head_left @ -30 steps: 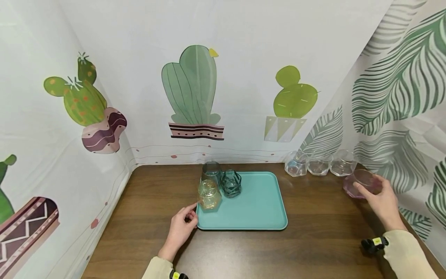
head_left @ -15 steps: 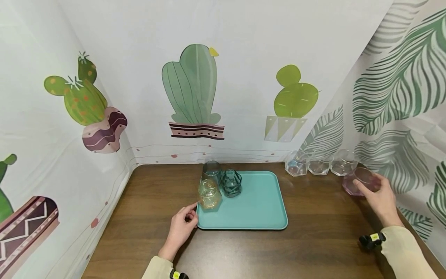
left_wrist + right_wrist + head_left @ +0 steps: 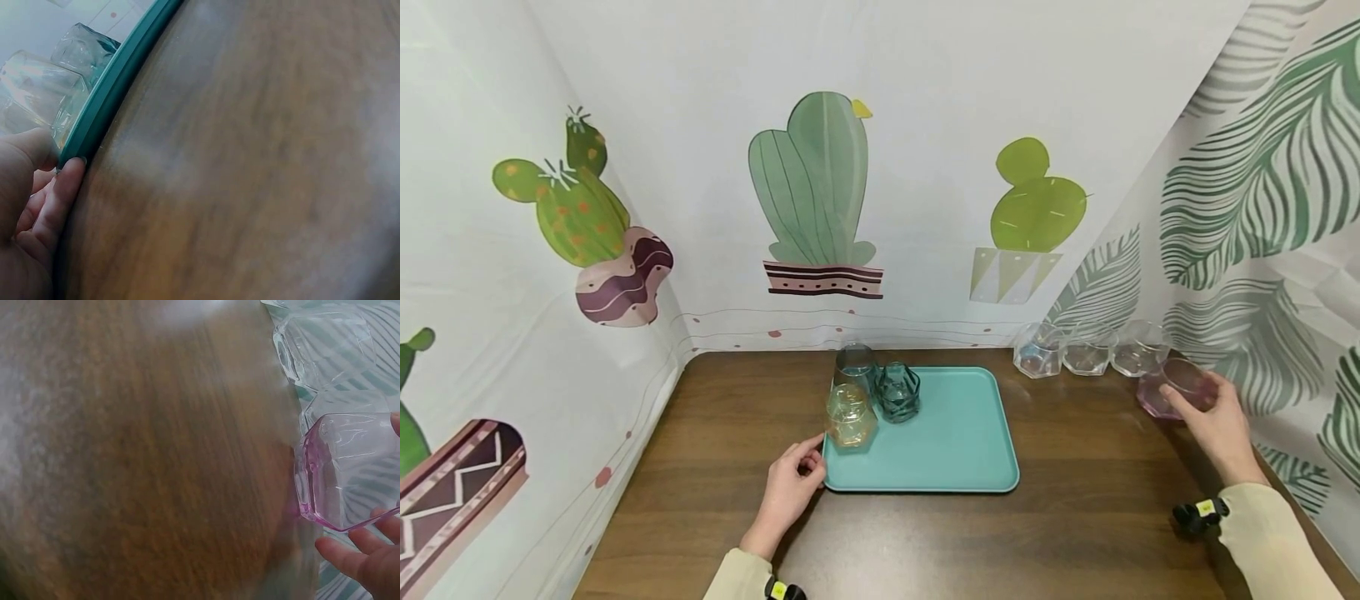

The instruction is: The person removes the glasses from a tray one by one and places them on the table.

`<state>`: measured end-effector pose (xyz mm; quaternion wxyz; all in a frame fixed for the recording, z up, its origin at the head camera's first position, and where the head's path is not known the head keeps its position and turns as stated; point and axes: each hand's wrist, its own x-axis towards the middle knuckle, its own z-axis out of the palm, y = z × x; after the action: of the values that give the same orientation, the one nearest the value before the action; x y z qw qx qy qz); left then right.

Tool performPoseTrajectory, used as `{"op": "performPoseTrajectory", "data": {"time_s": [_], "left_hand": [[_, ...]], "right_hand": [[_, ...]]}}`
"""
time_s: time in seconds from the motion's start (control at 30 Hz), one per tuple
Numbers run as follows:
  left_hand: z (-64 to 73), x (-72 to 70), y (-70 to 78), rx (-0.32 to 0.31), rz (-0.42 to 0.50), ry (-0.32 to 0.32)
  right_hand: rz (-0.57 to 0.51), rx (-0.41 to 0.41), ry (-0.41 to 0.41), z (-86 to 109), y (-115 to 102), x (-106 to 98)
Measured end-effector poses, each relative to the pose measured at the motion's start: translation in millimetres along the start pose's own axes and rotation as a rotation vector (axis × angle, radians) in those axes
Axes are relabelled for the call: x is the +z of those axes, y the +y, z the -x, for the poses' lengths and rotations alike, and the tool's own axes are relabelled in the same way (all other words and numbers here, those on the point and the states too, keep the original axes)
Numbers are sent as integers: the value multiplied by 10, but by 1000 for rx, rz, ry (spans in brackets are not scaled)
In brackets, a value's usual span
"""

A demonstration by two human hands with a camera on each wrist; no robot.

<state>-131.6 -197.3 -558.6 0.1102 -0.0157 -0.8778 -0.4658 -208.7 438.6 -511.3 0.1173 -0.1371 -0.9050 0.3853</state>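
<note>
My right hand point(image 3: 1219, 427) holds a pink-tinted faceted glass point(image 3: 1172, 390), thumb on its near left side and fingers round its right. In the right wrist view the glass's pink base point(image 3: 312, 481) stands close to the tabletop, beside clear glass. At the near left corner of a turquoise tray point(image 3: 955, 450), my left hand point(image 3: 793, 483) pinches the rim between thumb and fingers. On the tray's left part stand an amber glass point(image 3: 850, 421), a dark teal glass point(image 3: 898, 393) and a tall grey-blue glass point(image 3: 854, 362) behind.
Three clear faceted glasses, a left one point(image 3: 1039, 354), a middle one point(image 3: 1086, 354) and a right one point(image 3: 1138, 354), stand in a row at the table's back right. Behind the wooden table point(image 3: 925, 542) hangs a printed cloth point(image 3: 925, 167), with another along the right.
My right hand has shifted the pink glass slightly back and left, toward the row of clear glasses, then stayed there. My left hand and the tray have kept their places.
</note>
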Motion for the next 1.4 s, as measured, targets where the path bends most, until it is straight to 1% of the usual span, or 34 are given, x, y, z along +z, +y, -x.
{"op": "performPoseTrajectory", "data": {"time_s": [0.17,0.33,0.53,0.6,0.77,1.0,1.1,1.23,1.4], "left_hand": [[-1,-4,8,1,2,-1],[3,-5,8,0,-6,4],[8,-2,4,0,-12,4],[8,-2,4,-1,-12,4],[5,0,4,2,-11,9],[1,1,11,3,-5,8],[1,0,13,7,-11,10],[3,1,13,8,-12,15],[6,2,9,8,-6,14]], "right_hand": [[-15,-7,-12,10,-16,-16],[-35,-24,5,55,-17,-24],[-94,-54,70,142,-15,-19],[-98,-55,92,180,-31,-22],[-105,-41,143,276,-105,-33],[-132,-36,245,399,-254,-49],[-142,-63,262,449,-313,-48],[-162,-121,276,516,-395,-19],[-152,-209,247,602,-494,40]]}}
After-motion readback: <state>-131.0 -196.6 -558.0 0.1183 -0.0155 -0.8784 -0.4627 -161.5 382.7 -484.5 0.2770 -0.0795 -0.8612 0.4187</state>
